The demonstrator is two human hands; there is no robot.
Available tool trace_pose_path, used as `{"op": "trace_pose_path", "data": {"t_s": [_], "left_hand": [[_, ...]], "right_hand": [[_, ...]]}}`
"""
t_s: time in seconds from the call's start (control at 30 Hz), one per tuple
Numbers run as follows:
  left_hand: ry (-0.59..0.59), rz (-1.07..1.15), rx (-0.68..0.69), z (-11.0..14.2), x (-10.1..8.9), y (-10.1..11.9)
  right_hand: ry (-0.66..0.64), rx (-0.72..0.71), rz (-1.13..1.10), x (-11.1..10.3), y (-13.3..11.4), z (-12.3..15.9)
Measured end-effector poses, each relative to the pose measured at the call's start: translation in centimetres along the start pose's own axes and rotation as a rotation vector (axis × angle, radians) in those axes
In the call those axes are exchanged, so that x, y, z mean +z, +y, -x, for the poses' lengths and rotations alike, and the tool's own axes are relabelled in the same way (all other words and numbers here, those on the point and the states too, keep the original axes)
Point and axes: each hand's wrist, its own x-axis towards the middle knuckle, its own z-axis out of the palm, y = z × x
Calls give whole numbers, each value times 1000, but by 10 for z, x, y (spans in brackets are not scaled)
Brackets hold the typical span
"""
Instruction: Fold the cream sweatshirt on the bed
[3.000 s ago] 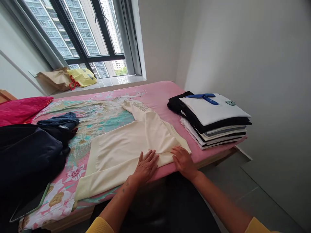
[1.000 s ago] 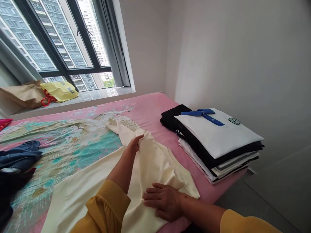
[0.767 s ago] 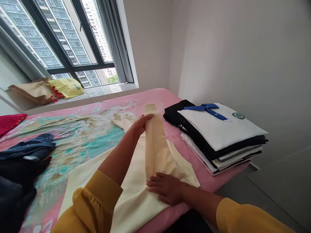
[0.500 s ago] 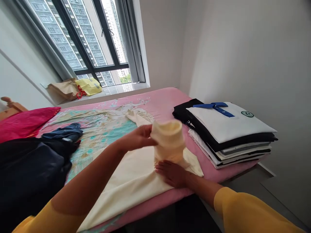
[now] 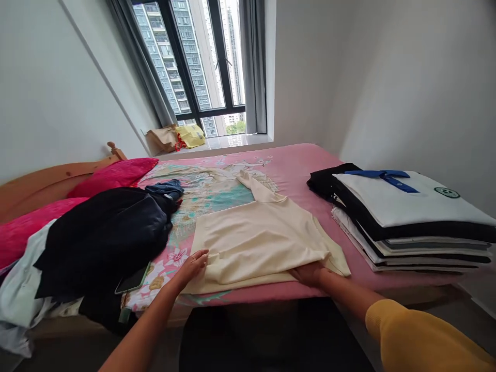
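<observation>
Left hand (image 5: 192, 264) laid open and flat on cream shirt's (image 5: 260, 242) near-left corner; right hand (image 5: 310, 273) tucked under its near-right edge, grip not discernible. Shirt spread on bed (image 5: 294, 160).

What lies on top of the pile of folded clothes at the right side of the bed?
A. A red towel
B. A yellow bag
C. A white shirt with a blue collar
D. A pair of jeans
C: the top piece of the pile of folded clothes is a white shirt with a blue collar and a small green badge, lying flat on darker folded garments.
</observation>
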Motion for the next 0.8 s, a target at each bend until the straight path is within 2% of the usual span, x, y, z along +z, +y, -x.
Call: {"op": "trace_pose_path", "data": {"t_s": [0.2, 0.33, 0.43, 0.6, 0.7, 0.8], "left_hand": [[83, -170, -31, 0, 13, 15], [111, -212, -23, -5, 14, 18], [162, -216, 3, -3, 11, 12], [220, -298, -14, 7, 23, -8], [249, -321, -4, 8, 30, -15], [267, -309, 30, 6, 29, -17]], "right_hand": [[75, -26, 37, 11, 3, 4], [82, -3, 43, 17, 6, 6], [-3, 5, 24, 15, 5, 7], [-71, 154, -44, 6, 1, 4], [-102, 113, -85, 0, -1, 2], [-124, 104, -136, -8, -4, 1]]}}
